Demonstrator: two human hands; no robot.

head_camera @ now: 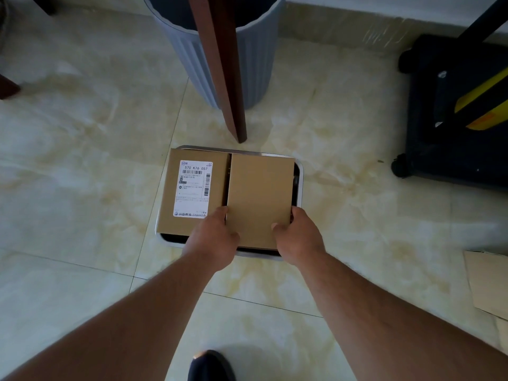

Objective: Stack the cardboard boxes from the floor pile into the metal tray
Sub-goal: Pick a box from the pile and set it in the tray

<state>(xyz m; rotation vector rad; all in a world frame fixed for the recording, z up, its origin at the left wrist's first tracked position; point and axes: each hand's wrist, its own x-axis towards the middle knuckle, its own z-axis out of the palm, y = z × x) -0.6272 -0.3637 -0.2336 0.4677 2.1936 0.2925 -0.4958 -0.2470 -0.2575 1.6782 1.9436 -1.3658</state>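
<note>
A metal tray (300, 185) lies on the tiled floor in the middle of the view. Inside it, on the left, lies a flat cardboard box with a white shipping label (192, 188). A plain cardboard box (261, 193) lies over the tray's right half, overlapping the labelled one. My left hand (217, 237) grips the plain box at its near left edge. My right hand (298, 233) grips its near right corner, thumb on top. The tray's near rim is partly hidden by both hands.
A wooden table leg (225, 78) stands just beyond the tray, with a grey ribbed bin (258, 64) behind it. A black wheeled cart (450, 111) sits at the right. More flat cardboard (486, 281) lies at the right edge. My shoe (210, 365) shows at the bottom.
</note>
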